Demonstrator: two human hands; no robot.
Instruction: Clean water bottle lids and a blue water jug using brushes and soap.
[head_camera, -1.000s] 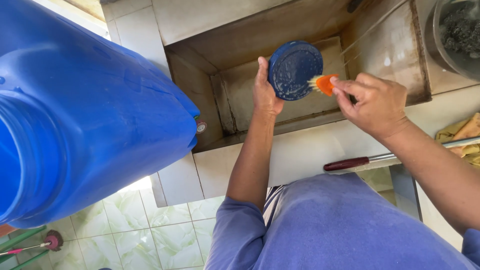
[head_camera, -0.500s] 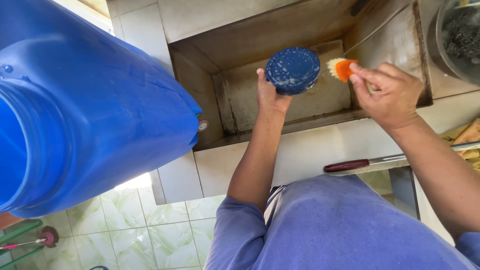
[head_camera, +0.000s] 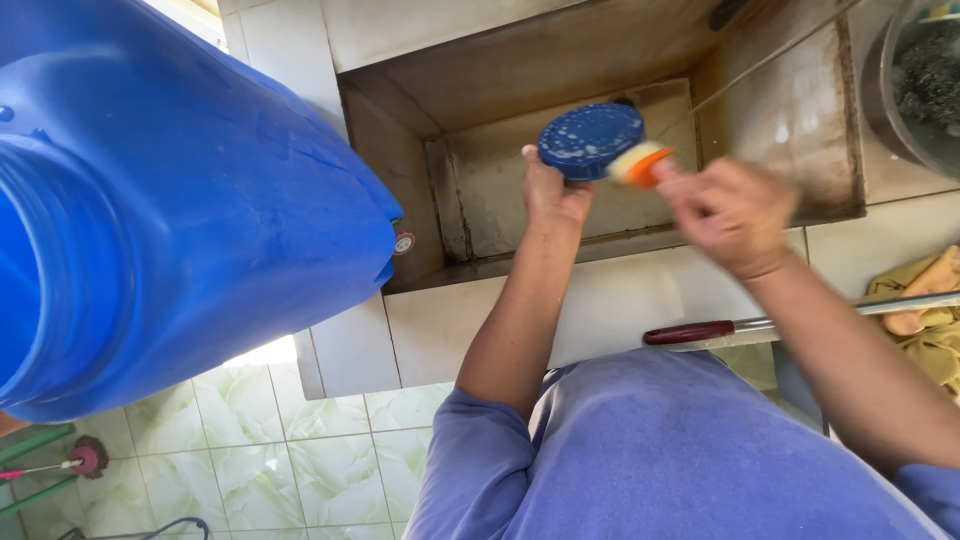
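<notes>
Gripping the blue lid (head_camera: 590, 140) in my left hand (head_camera: 548, 190), my right hand (head_camera: 730, 215) at three o'clock pinches an orange sponge (head_camera: 640, 163) against it over the sink (head_camera: 560, 60).

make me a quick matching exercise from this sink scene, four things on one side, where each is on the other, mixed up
Things:
1. lid
2. sponge
3. barrel
4. knife

Places:
a. on the counter edge, red handle toward the sink
b. in the left hand, over the sink
c. at far left, beside the sink
d. in the right hand, against the lid

Pairs: 1-b, 2-d, 3-c, 4-a
</notes>
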